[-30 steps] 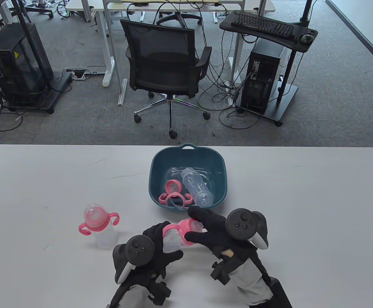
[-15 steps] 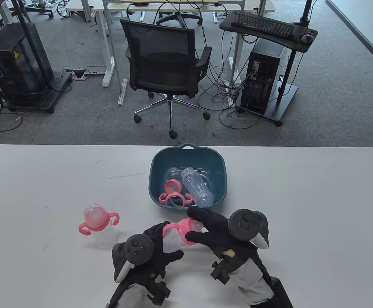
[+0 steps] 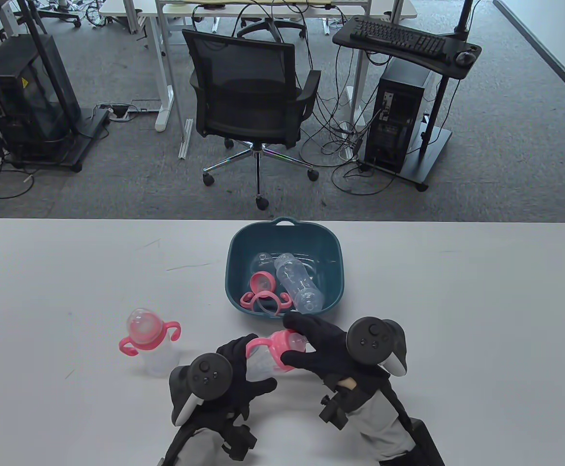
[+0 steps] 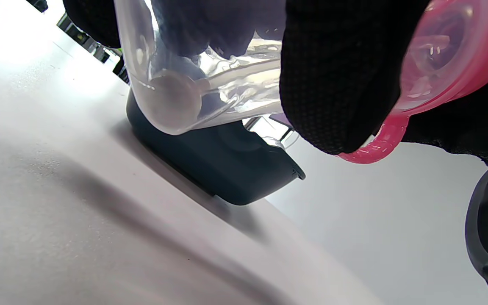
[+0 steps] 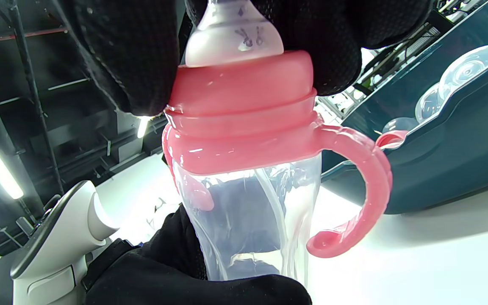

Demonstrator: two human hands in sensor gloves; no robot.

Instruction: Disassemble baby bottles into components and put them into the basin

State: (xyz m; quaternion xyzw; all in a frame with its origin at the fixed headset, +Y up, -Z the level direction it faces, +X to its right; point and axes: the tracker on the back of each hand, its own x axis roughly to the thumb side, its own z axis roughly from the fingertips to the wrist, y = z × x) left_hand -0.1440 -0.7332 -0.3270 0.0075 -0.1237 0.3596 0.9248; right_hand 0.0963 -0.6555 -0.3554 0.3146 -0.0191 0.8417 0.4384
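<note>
The baby bottle [image 3: 270,357] is held just in front of the basin [image 3: 236,286]. The left hand [image 3: 236,371] wraps its clear body; the right hand [image 3: 319,347] grips the pink cap [image 5: 242,91]. It looks light, hard and slippery, so hold tight.

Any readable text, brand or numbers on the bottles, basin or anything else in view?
None can be read.
Held bottle's teat: small grey marks, not legible.
Cabinet at far left: yellow warning sticker, too small to read.
Bottle in the basin: faint print, too small to read.
</note>
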